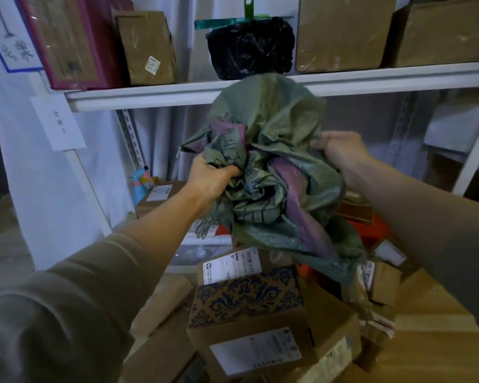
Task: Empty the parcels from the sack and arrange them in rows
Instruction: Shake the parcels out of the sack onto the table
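Both hands, left and right, grip the bunched-up sack and hold it high, so the boxes land in a pile below them.

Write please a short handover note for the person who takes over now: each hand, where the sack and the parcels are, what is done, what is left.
Left hand: grips a bunch of the green woven sack.
Right hand: grips the sack's other side.
Sack: crumpled, held up in front of the white shelf; it looks limp, probably empty.
Parcels: a loose pile below the sack, among them a blue-patterned box and a labelled cardboard box.
Done: the parcels appear to be tipped out.
Left: put the sack aside, arrange the parcels in rows.
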`<action>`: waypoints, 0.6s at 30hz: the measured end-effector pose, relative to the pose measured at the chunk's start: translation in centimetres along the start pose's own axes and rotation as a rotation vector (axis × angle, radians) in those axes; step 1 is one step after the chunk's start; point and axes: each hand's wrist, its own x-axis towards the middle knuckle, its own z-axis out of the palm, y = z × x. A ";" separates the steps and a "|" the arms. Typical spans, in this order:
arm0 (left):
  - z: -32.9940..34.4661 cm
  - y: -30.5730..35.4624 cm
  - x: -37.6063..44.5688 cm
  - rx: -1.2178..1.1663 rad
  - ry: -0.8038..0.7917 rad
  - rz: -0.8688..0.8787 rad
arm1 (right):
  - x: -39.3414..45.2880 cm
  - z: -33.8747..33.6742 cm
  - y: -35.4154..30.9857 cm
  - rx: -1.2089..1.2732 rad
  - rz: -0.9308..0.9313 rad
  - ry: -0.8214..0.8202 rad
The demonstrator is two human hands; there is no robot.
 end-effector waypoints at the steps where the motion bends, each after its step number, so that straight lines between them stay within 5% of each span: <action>1: 0.2 0.1 0.1 -0.013 0.024 0.031 | 0.0 -0.1 -0.6 0.052 -0.052 0.038; 6: 0.7 -0.2 0.2 0.134 0.015 0.036 | 0.6 -0.4 -1.4 -0.046 -0.230 0.120; 18: 1.1 0.7 0.4 0.041 0.169 0.049 | 0.9 -1.1 -1.8 -0.097 -0.387 0.260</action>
